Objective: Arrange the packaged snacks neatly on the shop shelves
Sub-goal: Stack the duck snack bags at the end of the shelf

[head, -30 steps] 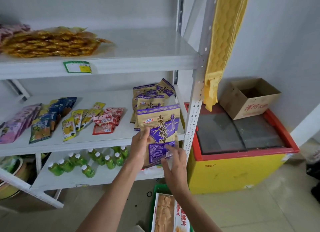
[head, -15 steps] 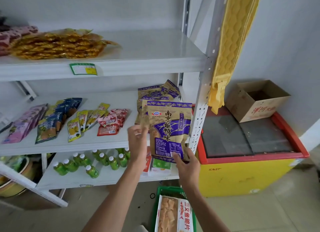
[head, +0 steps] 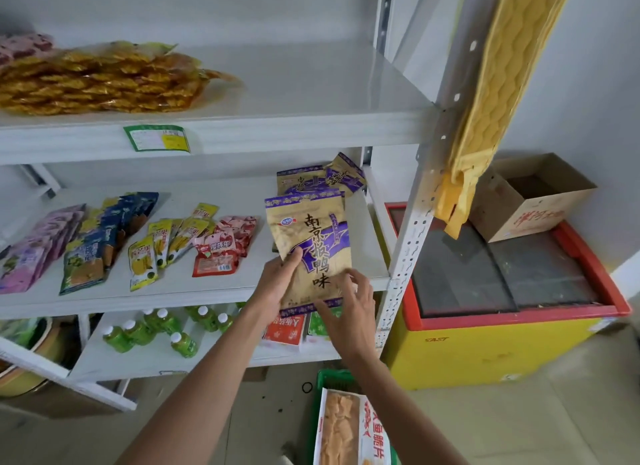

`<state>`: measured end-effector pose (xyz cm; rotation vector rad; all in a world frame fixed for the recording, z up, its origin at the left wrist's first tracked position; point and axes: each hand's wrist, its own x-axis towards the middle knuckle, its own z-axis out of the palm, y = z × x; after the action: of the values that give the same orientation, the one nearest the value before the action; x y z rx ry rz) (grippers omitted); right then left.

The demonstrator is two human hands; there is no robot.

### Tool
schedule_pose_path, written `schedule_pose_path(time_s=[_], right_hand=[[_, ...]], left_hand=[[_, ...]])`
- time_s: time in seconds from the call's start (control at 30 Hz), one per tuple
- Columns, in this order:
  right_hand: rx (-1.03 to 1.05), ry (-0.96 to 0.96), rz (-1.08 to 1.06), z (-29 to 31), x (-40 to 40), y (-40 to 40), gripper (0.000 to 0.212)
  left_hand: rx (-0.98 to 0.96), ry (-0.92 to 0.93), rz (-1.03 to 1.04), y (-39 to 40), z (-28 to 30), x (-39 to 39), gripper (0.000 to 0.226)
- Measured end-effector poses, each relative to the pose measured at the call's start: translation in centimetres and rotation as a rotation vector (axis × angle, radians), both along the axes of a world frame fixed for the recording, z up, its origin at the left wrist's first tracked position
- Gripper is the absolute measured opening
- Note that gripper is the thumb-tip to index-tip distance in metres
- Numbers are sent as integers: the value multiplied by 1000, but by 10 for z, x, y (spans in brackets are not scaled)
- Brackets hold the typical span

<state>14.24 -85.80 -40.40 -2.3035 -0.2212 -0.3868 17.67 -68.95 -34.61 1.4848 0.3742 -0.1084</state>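
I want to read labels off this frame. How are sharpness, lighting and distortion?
Head view: soft even light; large print on the gold and purple packet is readable, held by the left hand with the right hand at its lower edge; the green price tag is blurred; the wide lens tilts the shelf post.

My white middle shelf (head: 207,284) carries rows of snack packs: pink pouches (head: 31,253) at the left, blue-and-orange packs (head: 93,249) beside them, yellow sachets (head: 156,246), red cherry packs (head: 218,253), and a purple-and-gold stack (head: 322,178) at the right. On my top shelf (head: 294,132) lie golden packets (head: 97,83). Green bottles (head: 152,333) stand on the bottom shelf (head: 138,360)
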Motion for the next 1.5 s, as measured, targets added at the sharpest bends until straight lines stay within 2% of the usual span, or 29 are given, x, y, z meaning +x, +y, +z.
schedule_pose_path(time_s=[0.07,0.13,0.23,0.3,0.4,0.47,0.53,0.63,0.67,0.73,0.83,0.93,1.0,1.17,1.23,1.3,1.43,1.5], right_hand=[[-66,-7,0,-6,21,7,49],[-71,15,-20,-11,52,10,53],[-34,164,-78,-29,95,17,62],[-122,203,-119,-45,113,23,65],[-214,154,-103,-56,132,26,63],[-215,146,-76,-63,143,24,60],[-219,156,-76,-64,152,25,54],[-274,217,-14,-56,165,23,42],[-251,255,24,-50,169,19,36],[-79,311,2,-36,185,11,33],[250,260,-306,-27,249,7,24],[545,376,-448,-31,344,14,27],[634,442,-426,-28,389,20,34],[782,610,-248,-8,437,28,52],[867,764,-202,-2,457,37,47],[874,842,-170,0,475,48,27],[861,634,-178,25,475,57,9],[844,466,-177,40,478,54,14]], left_hand=[[-16,18,-25,3,5,18,59],[12,31,-56,8,5,44,49],[195,-34,-115,16,-16,83,32],[343,-164,-12,20,-42,101,48],[676,-396,192,28,-75,108,83],[824,-470,198,34,-89,103,106],[916,-506,114,37,-101,99,108],[1058,-538,-11,43,-114,108,86],[1075,-517,-23,43,-115,111,84],[1060,-460,-20,42,-116,115,86],[990,-405,13,44,-118,119,87],[967,-399,17,48,-122,122,90],[953,-424,28,48,-126,124,91],[947,-445,39,46,-127,124,85],[932,-432,36,46,-124,124,82],[937,-428,31,46,-122,123,82],[924,-415,21,47,-123,123,81],[928,-413,24,47,-122,122,81]])
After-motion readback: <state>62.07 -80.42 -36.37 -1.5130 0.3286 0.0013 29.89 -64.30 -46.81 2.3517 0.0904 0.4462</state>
